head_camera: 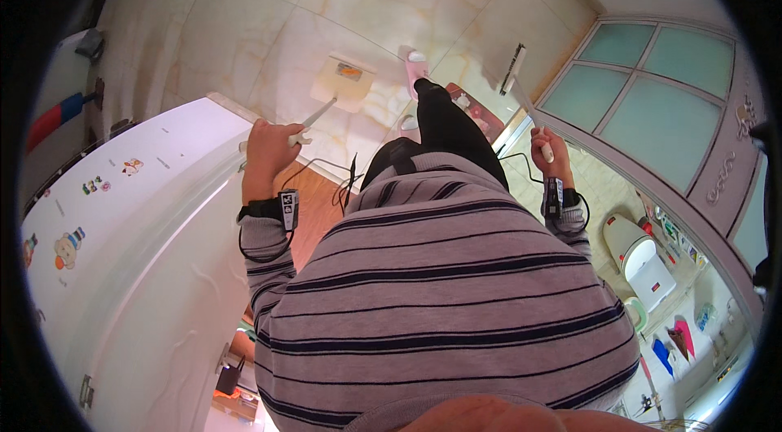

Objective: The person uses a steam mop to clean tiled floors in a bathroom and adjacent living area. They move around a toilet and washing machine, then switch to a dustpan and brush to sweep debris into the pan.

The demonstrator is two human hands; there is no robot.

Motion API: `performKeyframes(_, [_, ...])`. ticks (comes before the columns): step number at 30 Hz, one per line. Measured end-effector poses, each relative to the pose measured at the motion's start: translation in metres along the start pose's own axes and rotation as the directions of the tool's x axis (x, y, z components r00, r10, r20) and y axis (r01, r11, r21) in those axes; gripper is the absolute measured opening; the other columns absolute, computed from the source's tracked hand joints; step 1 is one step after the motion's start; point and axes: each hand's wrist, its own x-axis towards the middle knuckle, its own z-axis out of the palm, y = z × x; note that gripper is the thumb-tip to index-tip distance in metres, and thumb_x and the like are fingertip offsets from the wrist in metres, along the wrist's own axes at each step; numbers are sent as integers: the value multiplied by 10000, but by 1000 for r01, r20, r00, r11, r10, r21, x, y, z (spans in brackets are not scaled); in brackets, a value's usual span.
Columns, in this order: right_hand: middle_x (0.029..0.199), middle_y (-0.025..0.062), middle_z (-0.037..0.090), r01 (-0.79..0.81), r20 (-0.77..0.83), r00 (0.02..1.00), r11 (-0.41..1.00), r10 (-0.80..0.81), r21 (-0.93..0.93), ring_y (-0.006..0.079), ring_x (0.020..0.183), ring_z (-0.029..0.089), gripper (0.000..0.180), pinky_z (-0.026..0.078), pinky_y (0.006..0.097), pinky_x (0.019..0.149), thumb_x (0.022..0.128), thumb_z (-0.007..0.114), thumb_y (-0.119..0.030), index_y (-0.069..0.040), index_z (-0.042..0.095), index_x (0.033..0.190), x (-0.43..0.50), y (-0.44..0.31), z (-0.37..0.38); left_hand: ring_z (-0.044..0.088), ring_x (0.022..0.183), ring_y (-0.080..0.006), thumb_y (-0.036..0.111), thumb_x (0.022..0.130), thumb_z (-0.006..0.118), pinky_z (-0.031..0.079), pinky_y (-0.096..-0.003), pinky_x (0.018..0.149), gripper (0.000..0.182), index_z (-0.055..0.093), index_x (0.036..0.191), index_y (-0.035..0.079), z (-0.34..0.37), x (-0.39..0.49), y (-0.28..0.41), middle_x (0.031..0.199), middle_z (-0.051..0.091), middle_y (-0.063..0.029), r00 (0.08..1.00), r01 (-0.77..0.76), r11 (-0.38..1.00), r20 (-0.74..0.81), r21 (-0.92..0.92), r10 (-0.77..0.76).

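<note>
My left hand [274,154] is closed around the pale end of a long dustpan handle [321,112]. The cream dustpan [338,94] is low over the tiled floor, ahead of my feet; it bears an orange and grey patch whose nature I cannot make out. In my right hand [551,154] is the handle [524,96] of a broom. Its narrow head with dark bristles [513,69] is near the floor on the right, apart from the dustpan. Each wrist wears a small device on a black strap.
An open white door [159,285] stands at my left beside a sticker-covered white surface [116,169]. On the right, a framed glass door [660,96] borders a bathroom with a toilet [635,255]. Pink slippers [416,71] and a flowered mat [482,111] lie around my feet.
</note>
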Motion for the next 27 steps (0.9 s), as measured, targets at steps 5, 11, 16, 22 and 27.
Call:
performKeyframes(5, [670, 8, 464, -102, 20, 995, 987, 101, 122, 76, 510, 479, 179, 432, 202, 454, 985, 401, -168, -5, 435, 920, 51, -52, 26, 588, 774, -238, 205, 691, 716, 388, -329, 856, 278, 734, 967, 225, -17, 34, 7, 799, 696, -73, 997, 80, 995, 28, -64, -78])
performKeyframes(11, [713, 32, 492, -60, -47, 997, 998, 60, 8, 97, 535, 481, 174, 478, 184, 518, 967, 341, -102, 4, 460, 897, 92, -51, 73, 627, 798, -218, 198, 722, 697, 357, -335, 889, 233, 738, 951, 203, -55, 74, -32, 853, 703, -78, 984, 170, 981, 64, -89, -164])
performKeyframes(16, [665, 15, 449, -229, 36, 973, 973, 229, -7, 81, 525, 459, 130, 441, 175, 488, 907, 343, -40, -21, 428, 810, 103, -25, 155, 634, 844, -189, 183, 748, 658, 337, -340, 919, 220, 736, 954, 190, -79, 91, -86, 918, 704, -66, 969, 245, 962, 72, -119, -237])
performKeyframes(22, [669, 0, 415, -142, 0, 989, 967, 146, -212, 63, 538, 435, 150, 390, 187, 465, 887, 342, -13, -57, 388, 751, 125, -2, 240, 635, 848, -194, 178, 751, 647, 338, -352, 903, 212, 737, 944, 184, -110, 98, -139, 915, 704, -60, 948, 315, 926, 19, -209, -318])
performKeyframes(27, [696, 18, 426, -309, -87, 950, 947, 302, -85, 77, 577, 457, 157, 410, 185, 512, 905, 371, -45, -64, 383, 750, 169, 19, 285, 630, 789, -210, 167, 736, 648, 341, -350, 895, 200, 742, 909, 204, -122, 108, -186, 844, 697, -88, 937, 332, 907, -19, -258, -348])
